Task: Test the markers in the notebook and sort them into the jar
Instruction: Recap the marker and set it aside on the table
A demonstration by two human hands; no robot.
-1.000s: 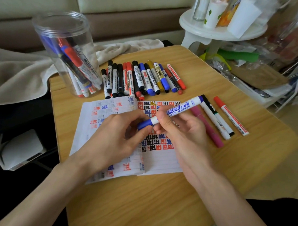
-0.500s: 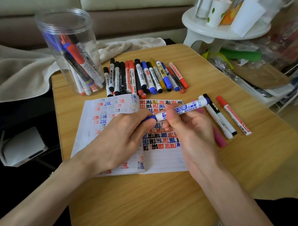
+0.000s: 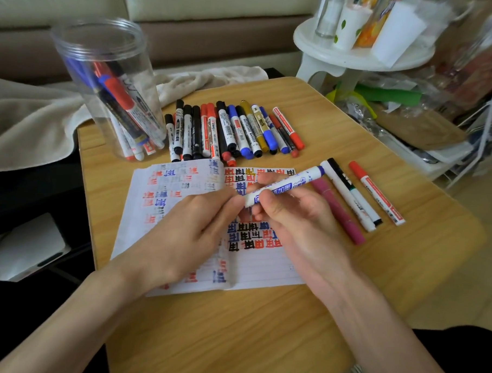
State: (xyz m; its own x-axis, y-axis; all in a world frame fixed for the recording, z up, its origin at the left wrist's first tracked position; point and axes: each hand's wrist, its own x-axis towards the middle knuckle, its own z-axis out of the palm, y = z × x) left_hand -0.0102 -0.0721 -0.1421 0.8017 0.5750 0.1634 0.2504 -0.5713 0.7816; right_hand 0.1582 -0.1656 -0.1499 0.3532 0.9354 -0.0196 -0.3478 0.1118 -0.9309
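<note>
Currently the right hand pinches the blue whiteboard marker above the notebook; the left hand grips its cap end. Pull straight along the barrel, steady, then scribble; the jar waits beyond the notebook's left page

Bare wooden tabletop open along the near edge, far side blocked by a row of mixed markers, tall clear plastic jar far left, three loose markers right
</note>
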